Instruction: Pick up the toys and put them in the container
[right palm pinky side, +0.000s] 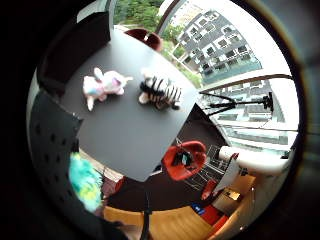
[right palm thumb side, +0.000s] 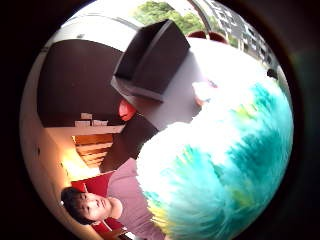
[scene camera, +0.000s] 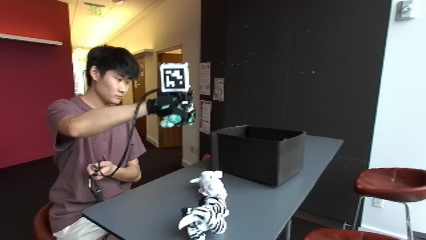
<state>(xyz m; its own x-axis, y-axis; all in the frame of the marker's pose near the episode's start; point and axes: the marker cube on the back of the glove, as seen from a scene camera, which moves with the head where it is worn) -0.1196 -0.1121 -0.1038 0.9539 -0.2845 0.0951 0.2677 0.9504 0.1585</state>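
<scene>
My gloved right hand (scene camera: 168, 106) is raised high above the grey table (scene camera: 279, 200), left of the black container (scene camera: 259, 152), and grips a fluffy teal-and-white plush toy (scene camera: 176, 119). That toy (right palm thumb side: 225, 165) fills much of the thumb side palm view, with the container (right palm thumb side: 150, 57) beyond it. On the table lie a white-and-pink plush (scene camera: 212, 184) and, nearer the front edge, a zebra plush (scene camera: 204, 217). The little finger side palm view shows both from above: the pink-white plush (right palm pinky side: 104, 85) and the zebra (right palm pinky side: 160, 91), with the teal toy (right palm pinky side: 84, 182) at the edge.
The container stands open-topped toward the far end of the table. Red stools (scene camera: 393, 182) stand to the right of the table and another red stool (right palm pinky side: 184, 159) shows beside it. The bare left hand (scene camera: 100, 170) holds a cable near the person's lap.
</scene>
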